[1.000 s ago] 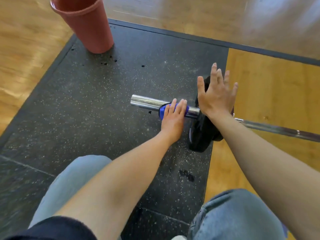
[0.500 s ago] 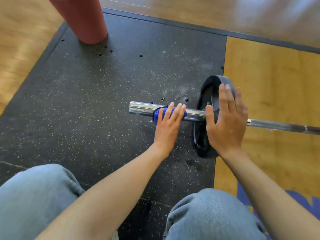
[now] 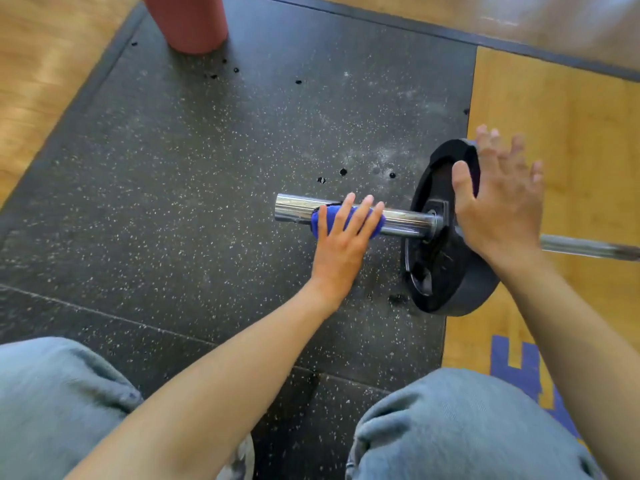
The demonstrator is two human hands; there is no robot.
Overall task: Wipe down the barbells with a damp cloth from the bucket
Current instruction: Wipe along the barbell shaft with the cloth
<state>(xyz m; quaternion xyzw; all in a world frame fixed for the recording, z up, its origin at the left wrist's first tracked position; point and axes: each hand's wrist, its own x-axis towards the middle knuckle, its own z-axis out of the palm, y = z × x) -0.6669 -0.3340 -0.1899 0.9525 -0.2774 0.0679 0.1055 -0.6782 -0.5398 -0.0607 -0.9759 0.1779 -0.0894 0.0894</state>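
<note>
While left hand (image 3: 341,249) presses blue cloth (image 3: 346,221) onto barbell sleeve (image 3: 398,220), fingers straight, right hand (image 3: 498,209) flat against plate (image 3: 446,271). Risk: barbell rolls on mat (image 3: 173,202), cloth slips off.

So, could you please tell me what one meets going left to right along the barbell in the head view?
Bare chrome sleeve end → blue cloth under the left hand → black weight plate → right hand → thin bar shaft.

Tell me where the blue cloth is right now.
In the head view, the blue cloth is wrapped over the chrome barbell sleeve under the left hand, just left of the black weight plate.
</note>
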